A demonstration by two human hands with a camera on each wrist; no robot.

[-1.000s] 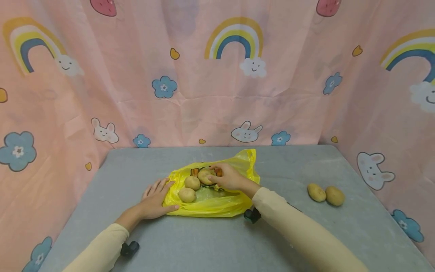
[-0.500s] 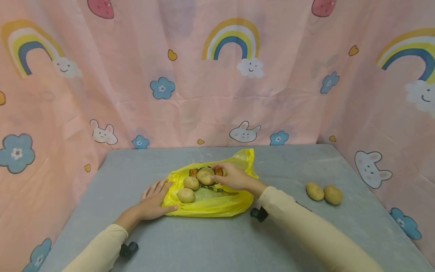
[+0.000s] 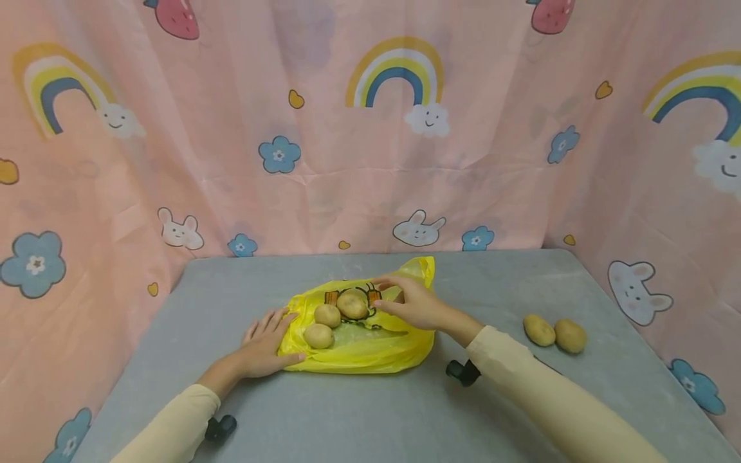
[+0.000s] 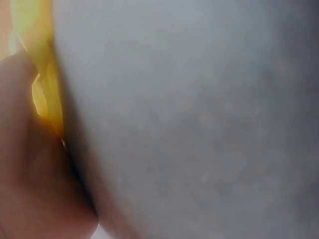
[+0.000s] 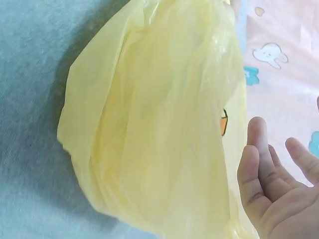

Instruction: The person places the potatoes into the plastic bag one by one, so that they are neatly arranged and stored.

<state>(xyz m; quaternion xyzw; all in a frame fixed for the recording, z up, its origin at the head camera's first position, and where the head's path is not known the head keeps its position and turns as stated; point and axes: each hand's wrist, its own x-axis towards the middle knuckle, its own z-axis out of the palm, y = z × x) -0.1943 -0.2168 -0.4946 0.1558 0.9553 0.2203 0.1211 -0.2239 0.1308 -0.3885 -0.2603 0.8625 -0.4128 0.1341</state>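
A yellow plastic bag (image 3: 370,360) lies flat on the table in the head view, with three potatoes on it: one near the front (image 3: 319,335), one behind it (image 3: 327,316) and a larger one (image 3: 352,304) to the right. My left hand (image 3: 263,347) rests on the bag's left end, fingers spread and thumb along the front edge. Just right of the larger potato, my right hand (image 3: 413,305) hovers over the bag, holding nothing. Its fingers stand apart in the right wrist view. The left wrist view shows only part of the hand and a yellow strip of bag (image 4: 47,74).
Two more potatoes lie side by side on the grey table (image 3: 492,283) at the right, a left one (image 3: 539,330) and a right one (image 3: 570,335). A pink patterned curtain (image 3: 324,206) hangs behind and along both sides of the table.
My right hand has let go of the larger potato and drawn back to the right, leaving it on the bag. The left hand has stayed on the bag's left end.
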